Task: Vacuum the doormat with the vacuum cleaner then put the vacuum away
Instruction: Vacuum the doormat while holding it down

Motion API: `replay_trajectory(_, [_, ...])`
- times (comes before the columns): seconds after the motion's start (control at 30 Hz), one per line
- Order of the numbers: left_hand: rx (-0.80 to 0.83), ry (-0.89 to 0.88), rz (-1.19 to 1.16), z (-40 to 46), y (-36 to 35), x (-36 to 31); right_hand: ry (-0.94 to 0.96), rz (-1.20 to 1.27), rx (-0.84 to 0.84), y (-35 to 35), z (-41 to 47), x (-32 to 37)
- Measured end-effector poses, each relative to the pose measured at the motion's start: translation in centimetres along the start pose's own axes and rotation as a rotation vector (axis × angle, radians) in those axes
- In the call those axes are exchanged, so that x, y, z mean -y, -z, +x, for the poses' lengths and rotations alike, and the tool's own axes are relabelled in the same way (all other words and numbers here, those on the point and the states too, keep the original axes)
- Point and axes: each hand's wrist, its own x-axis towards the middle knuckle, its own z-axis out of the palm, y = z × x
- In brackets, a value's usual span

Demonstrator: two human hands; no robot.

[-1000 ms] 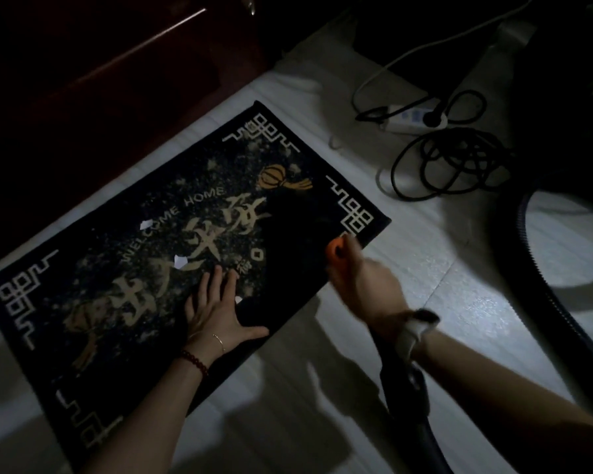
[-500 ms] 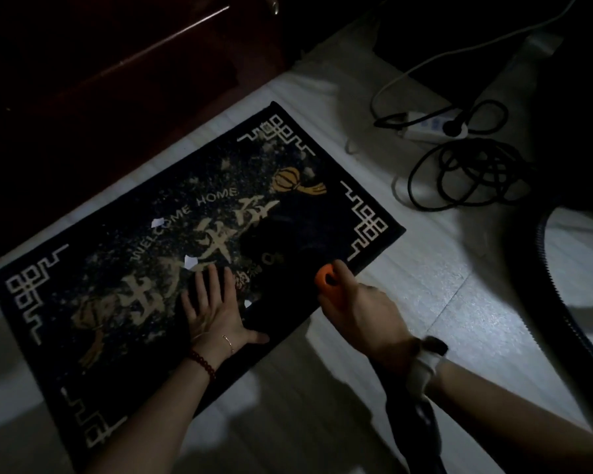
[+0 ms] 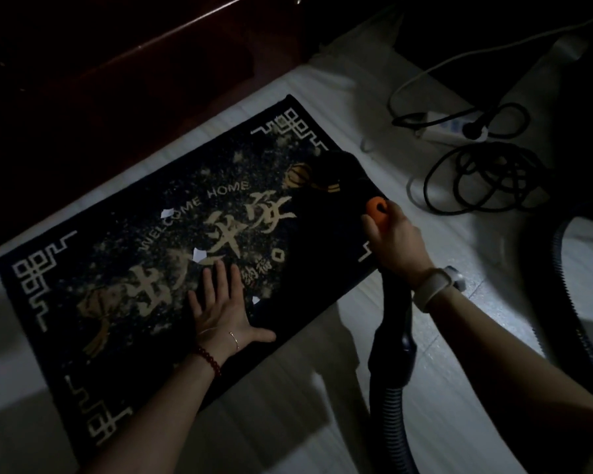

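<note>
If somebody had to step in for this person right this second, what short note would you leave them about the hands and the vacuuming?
Left hand: flat, fingers spread, pressing on the doormat.
Right hand: grips the vacuum handle, orange at its top, over the mat's right end; the nozzle there is too dark to make out.
Hose trails toward the bottom edge of the view.
Done: right end looks darker, with less dust.
Left: pale dust and white paper scraps in the middle and left; then put the vacuum away.

Left hand [image 3: 220, 309] presses doormat [image 3: 124, 254] flat; right hand [image 3: 396, 242] grips vacuum handle [image 3: 377, 210].
</note>
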Motion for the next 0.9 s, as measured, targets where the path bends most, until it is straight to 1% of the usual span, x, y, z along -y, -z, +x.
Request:
replay_trajectory(0.17, [0.009,-0.001,0.001,-0.2,0.2,0.0,-0.032,0.127,0.026,1.2,0.3,0.3])
replay_trajectory(0.27, [0.010,-0.005,0.005,-0.1,0.2,0.1,0.025,-0.002,0.025,-0.2,-0.6,1.6])
replay_trajectory(0.37, [0.005,-0.001,0.001,-0.1,0.1,0.0,0.129,-0.089,0.116,-2.2,-3.1,3.0])
replay_trajectory(0.47, [-0.003,0.003,-0.013,-0.2,0.1,0.0,0.172,-0.182,0.184,-2.2,-4.9,2.7])
replay_trajectory(0.53, [-0.008,0.004,-0.012,-0.3,0.1,0.1,0.177,-0.195,0.164,-0.9,-4.8,2.2])
replay_trajectory(0.63, [-0.019,0.001,-0.006,-0.2,0.0,0.2,0.164,-0.132,0.034,0.9,-2.6,1.9])
replay_trajectory(0.73, [-0.021,-0.002,-0.003,-0.2,0.0,0.3,0.116,-0.153,-0.067,1.3,0.7,2.2])
replay_trajectory(0.83, [-0.020,0.000,-0.001,-0.1,-0.1,0.3,0.082,-0.226,-0.053,0.3,1.2,2.3])
replay_trajectory(0.9, [-0.014,0.000,-0.007,-0.1,0.0,0.3,0.134,-0.252,-0.001,-0.7,-0.4,2.2])
